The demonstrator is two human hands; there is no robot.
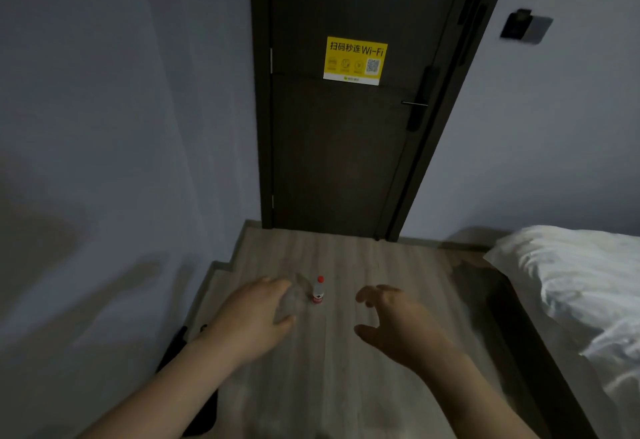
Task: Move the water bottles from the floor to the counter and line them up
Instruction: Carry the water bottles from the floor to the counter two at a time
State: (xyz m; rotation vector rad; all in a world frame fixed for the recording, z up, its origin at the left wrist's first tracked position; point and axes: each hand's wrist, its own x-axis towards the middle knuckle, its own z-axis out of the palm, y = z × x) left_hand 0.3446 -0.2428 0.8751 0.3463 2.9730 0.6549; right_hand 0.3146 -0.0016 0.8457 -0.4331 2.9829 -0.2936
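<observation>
On the left is a plain grey wall [104,127]. Low down beside it, a black thing [204,414] lies on the floor; I cannot tell what it is.

Next comes the left hand [252,314]. It reaches out over the wooden floor [346,386] with its fingers and thumb bent. Between them is a blurry see-through shape [294,296]. I cannot tell if the hand is holding it or what it is.

Just to the right of that shape stands one small water bottle [318,291]. It is upright on the floor, with a red cap and a red label. No hand touches it.

Behind the bottle, at the end of the floor, is a dark door [339,161] with a yellow sign [355,60] stuck on it.

The right hand [394,321] is near the bottle on its right side. Its fingers are spread and curved like a claw, and it holds nothing. The two hands are apart, with the bottle between them.

The door has a thin handle [414,103]. A small dark box [524,26] sits on the wall to the right. Lowest on the right is a bed [581,282] with white covers.
</observation>
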